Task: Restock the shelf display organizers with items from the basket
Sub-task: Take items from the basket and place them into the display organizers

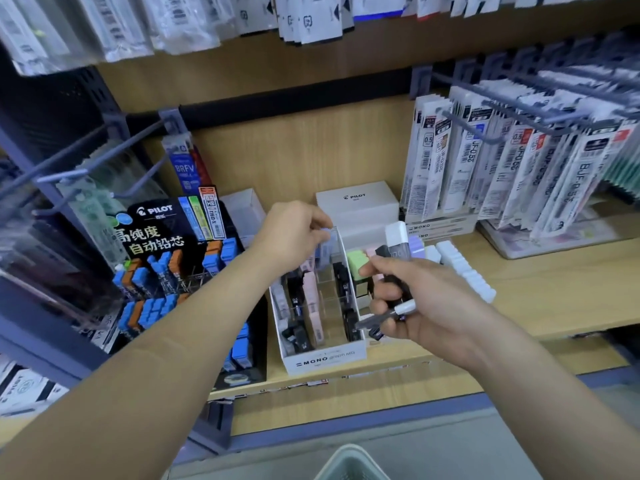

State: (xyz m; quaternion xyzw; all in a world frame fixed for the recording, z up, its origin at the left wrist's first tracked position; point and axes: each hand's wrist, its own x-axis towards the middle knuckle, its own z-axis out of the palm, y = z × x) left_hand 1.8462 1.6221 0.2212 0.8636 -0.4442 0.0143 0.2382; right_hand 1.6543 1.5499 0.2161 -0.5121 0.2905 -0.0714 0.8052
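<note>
Pinches a pale blue lead case with the left hand, fingers curled down onto it, right over the far end of the white MONO organizer. Grips a bundle of lead cases in the right hand, just off the organizer's right wall, clamped between curled fingers and thumb. Shows a dark case with a white cap poking up out of the fist and a white-tipped one lying across the palm. Cannot count the rest, with fingers covering most of the bundle. Holds the two hands apart, one at the organizer's far end, the other at its right side.

Shows black, pink and pale cases in the organizer's left lanes and clear dividers with gaps in the middle. Catches only the grey-green rim of the basket, below and in front of the organizer and cut off by the bottom edge, contents hidden. Has a black PILOT display of blue and orange cases left of the organizer, a white PILOT box behind it, and blurred hanging refill packs behind and to its right
</note>
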